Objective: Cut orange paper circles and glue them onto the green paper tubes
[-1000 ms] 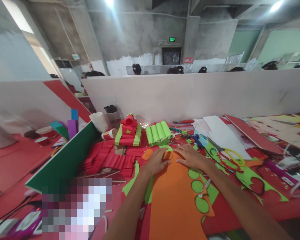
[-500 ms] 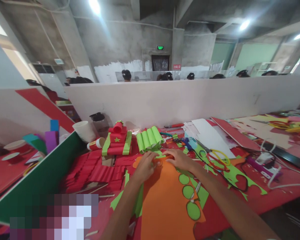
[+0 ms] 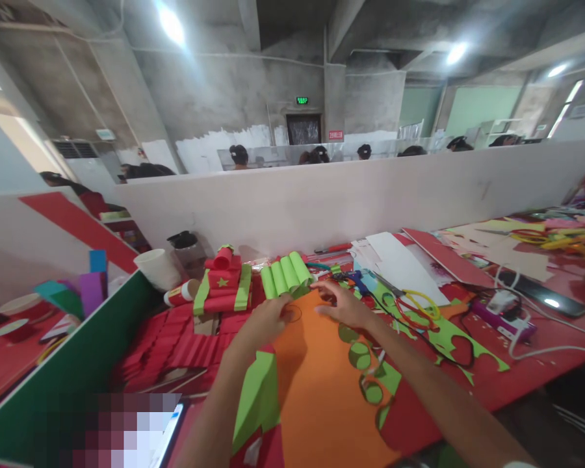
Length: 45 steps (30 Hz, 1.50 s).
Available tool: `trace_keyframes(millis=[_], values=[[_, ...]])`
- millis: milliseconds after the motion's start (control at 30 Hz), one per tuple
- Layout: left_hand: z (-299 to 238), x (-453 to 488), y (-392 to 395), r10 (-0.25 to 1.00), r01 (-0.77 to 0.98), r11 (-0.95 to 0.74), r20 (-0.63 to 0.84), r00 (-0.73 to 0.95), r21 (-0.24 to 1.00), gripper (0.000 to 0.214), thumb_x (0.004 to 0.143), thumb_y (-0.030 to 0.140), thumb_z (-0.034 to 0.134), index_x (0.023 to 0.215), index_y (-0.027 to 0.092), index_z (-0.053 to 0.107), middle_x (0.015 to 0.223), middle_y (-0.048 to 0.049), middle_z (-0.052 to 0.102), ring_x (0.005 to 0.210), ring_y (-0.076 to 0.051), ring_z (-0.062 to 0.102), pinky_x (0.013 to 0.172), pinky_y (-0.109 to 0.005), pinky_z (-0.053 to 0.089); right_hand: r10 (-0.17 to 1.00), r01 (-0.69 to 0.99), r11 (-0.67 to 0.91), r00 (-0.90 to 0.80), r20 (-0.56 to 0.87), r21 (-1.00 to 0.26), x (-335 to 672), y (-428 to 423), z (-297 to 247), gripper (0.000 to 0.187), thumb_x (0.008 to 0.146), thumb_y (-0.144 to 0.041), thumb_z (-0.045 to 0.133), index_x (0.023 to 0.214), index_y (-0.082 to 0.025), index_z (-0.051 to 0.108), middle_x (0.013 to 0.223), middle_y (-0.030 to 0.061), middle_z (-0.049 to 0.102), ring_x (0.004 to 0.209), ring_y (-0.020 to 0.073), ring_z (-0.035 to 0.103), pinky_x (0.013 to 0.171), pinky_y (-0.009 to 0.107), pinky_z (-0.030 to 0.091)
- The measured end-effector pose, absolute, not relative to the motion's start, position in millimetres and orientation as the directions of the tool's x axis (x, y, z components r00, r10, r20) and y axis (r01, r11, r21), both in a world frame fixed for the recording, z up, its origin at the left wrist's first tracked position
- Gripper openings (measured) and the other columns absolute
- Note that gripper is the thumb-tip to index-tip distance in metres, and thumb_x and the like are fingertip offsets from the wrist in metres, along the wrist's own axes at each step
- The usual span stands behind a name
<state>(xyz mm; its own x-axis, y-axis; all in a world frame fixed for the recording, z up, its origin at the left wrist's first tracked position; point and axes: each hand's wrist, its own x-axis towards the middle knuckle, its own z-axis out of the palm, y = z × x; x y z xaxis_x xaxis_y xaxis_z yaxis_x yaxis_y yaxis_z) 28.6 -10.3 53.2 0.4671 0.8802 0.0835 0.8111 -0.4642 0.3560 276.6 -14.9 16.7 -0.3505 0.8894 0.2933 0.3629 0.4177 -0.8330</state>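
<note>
A large orange paper sheet (image 3: pixel 322 383) lies in front of me with a small circle drawn near its far end. My left hand (image 3: pixel 266 320) pinches the sheet's far left edge, fingers closed on it. My right hand (image 3: pixel 344 305) rests on the far right part of the sheet, fingers stretched out and lying flat. Just beyond the hands lie green paper rolls (image 3: pixel 285 273) and a red and green paper model (image 3: pixel 223 281). Green paper with round holes (image 3: pixel 365 370) sits beside my right forearm.
Scissors with yellow handles (image 3: pixel 419 300) and white sheets (image 3: pixel 394 257) lie to the right, with cables and a purple device (image 3: pixel 502 312). Red paper strips (image 3: pixel 185 338), a green board (image 3: pixel 78 364) and a white cup (image 3: pixel 156 268) are left. A white partition (image 3: pixel 351 188) runs behind.
The orange sheet's far left edge has lifted with my left hand, which now pinches it. The small orange cutout once at the sheet's far end is gone from sight. My view shifted right.
</note>
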Motion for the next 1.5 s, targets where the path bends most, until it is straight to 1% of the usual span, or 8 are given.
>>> trace_keyframes(millis=[200, 400, 633, 733, 800, 1033, 1267, 1500], values=[[38, 5, 12, 0.892, 0.574, -0.4, 0.159, 0.424, 0.714, 0.02, 0.079, 0.033, 0.058, 0.07, 0.02, 0.045, 0.065, 0.0035, 0.047, 0.062, -0.014, 0.046, 0.059, -0.025, 0.035, 0.875, 0.305, 0.284, -0.47, 0.115, -0.909, 303, -5, 15, 0.045, 0.078, -0.032, 0.076, 0.121, -0.021, 0.064, 0.095, 0.0024, 0.065, 0.083, 0.0163, 0.062, 0.071, 0.026, 0.049], [38, 4, 3, 0.841, 0.39, -0.332, 0.082, 0.535, 0.859, 0.028, 0.079, 0.043, 0.065, 0.074, 0.017, 0.056, 0.068, 0.0023, 0.052, 0.062, -0.012, 0.044, 0.058, -0.024, 0.037, 0.903, 0.296, 0.204, -0.424, 0.063, -0.933, 307, -7, 18, 0.041, 0.081, -0.039, 0.074, 0.118, -0.024, 0.064, 0.077, -0.0039, 0.056, 0.051, 0.0069, 0.042, 0.047, 0.018, 0.034], [38, 4, -5, 0.855, 0.268, -0.241, 0.073, 0.514, 0.933, 0.035, 0.077, 0.05, 0.07, 0.075, 0.016, 0.06, 0.066, 0.0015, 0.053, 0.06, -0.012, 0.044, 0.053, -0.022, 0.036, 0.89, 0.28, 0.314, -0.419, 0.179, -0.907, 326, -2, 27, 0.047, 0.09, -0.055, 0.06, 0.123, -0.021, 0.061, 0.098, 0.0049, 0.068, 0.08, 0.0159, 0.064, 0.071, 0.025, 0.05], [37, 1, -2, 0.903, 0.228, -0.222, 0.112, 0.414, 0.948, 0.035, 0.074, 0.05, 0.071, 0.079, 0.016, 0.063, 0.067, 0.0013, 0.056, 0.06, -0.012, 0.047, 0.054, -0.022, 0.038, 0.96, 0.507, 0.281, -0.152, 0.236, -0.815, 355, 4, 33, 0.053, 0.102, -0.056, 0.028, 0.119, -0.019, 0.062, 0.103, 0.0089, 0.071, 0.086, 0.0192, 0.067, 0.073, 0.028, 0.051], [37, 0, 1, 0.927, 0.187, -0.233, 0.16, 0.34, 0.954, 0.035, 0.073, 0.049, 0.071, 0.081, 0.016, 0.063, 0.068, 0.0008, 0.058, 0.062, -0.013, 0.051, 0.056, -0.022, 0.04, 0.962, 0.806, 0.112, 0.059, 0.267, -0.582, 380, 3, 34, 0.04, 0.101, -0.046, 0.036, 0.112, -0.022, 0.065, 0.1, 0.0067, 0.073, 0.089, 0.0201, 0.067, 0.077, 0.027, 0.049], [20, 0, 20, 0.963, 0.136, -0.211, 0.182, 0.202, 0.968, 0.039, 0.065, 0.049, 0.073, 0.084, 0.017, 0.062, 0.062, 0.0028, 0.057, 0.057, -0.015, 0.056, 0.052, -0.026, 0.047, 0.955, 0.94, -0.282, 0.293, 0.034, -0.194, 456, -25, 25, 0.045, 0.083, -0.042, 0.063, 0.125, -0.025, 0.062, 0.11, 0.012, 0.074, 0.096, 0.0301, 0.069, 0.073, 0.033, 0.045], [6, 1, 27, 0.978, 0.112, -0.198, 0.189, 0.085, 0.974, 0.045, 0.063, 0.053, 0.075, 0.084, 0.017, 0.06, 0.073, -0.0012, 0.065, 0.058, -0.014, 0.061, 0.053, -0.025, 0.049, 0.93, 0.926, -0.355, 0.334, -0.155, -0.132, 455, -30, 22, 0.068, 0.064, -0.022, 0.074, 0.13, -0.028, 0.057, 0.098, 0.0084, 0.075, 0.084, 0.0279, 0.071, 0.064, 0.03, 0.044], [9, 11, 23, 0.992, 0.071, -0.125, 0.124, 0.022, 0.99, 0.042, 0.063, 0.047, 0.073, 0.084, 0.019, 0.051, 0.074, 0.0014, 0.063, 0.057, -0.011, 0.059, 0.049, -0.019, 0.042, 0.955, 0.949, -0.283, 0.264, -0.136, -0.141, 452, -33, 29, 0.035, 0.066, -0.018, 0.067, 0.098, -0.03, 0.062, 0.08, 0.0015, 0.069, 0.069, 0.0225, 0.066, 0.057, 0.027, 0.036]])
